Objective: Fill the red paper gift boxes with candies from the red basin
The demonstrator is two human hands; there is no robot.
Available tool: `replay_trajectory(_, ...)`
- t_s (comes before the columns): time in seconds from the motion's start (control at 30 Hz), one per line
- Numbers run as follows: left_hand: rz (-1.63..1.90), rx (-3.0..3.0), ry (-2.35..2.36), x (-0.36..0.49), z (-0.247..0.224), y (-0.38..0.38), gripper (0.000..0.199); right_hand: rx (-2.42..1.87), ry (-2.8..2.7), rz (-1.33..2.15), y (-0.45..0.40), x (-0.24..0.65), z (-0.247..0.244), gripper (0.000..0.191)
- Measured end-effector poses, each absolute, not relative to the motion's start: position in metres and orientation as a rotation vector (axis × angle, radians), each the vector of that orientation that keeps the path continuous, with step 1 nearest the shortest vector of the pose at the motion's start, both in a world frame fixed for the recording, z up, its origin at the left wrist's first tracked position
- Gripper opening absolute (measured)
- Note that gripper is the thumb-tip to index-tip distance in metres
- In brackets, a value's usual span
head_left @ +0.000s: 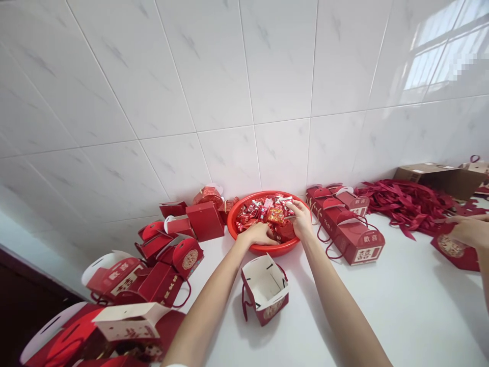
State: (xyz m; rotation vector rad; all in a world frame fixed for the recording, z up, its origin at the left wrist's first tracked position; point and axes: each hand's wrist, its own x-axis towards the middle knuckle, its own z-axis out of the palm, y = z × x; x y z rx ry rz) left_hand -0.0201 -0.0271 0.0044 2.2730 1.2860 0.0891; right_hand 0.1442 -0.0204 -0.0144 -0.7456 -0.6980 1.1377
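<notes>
A red plastic basin (269, 251) full of wrapped candies (275, 216) stands against the tiled wall. My left hand (260, 234) reaches over its near rim, fingers curled down among the candies; whatever they grip is hidden. At the basin's right side, my right hand (301, 220) has thumb and fingers bent together at a pale-wrapped candy (286, 200). Between my forearms, in front of the basin, sits an open dark red gift box (263, 288) with a white inside and cord handles. Nothing inside it is visible.
Red gift boxes (158, 278) crowd the left side, and more boxes (349, 232) line the right of the basin. Beyond them lie a heap of dark red ribbons (405, 204) and a cardboard carton (439, 176). Another person's hand (469, 232) holds a red box (453, 247) at far right.
</notes>
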Motion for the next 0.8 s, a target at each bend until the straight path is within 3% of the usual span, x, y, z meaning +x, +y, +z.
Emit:
replay_trajectory(0.3,0.039,2.033,1.171,-0.020,0.001,-0.022,0.010,-0.760,-0.673,1.141,-0.018,0.142,-0.015,0.032)
replay_trajectory(0.8,0.047,1.888,0.927,-0.024,-0.009,-0.010,0.017,-0.782,-0.651,1.165,-0.022,0.142,-0.009,0.028)
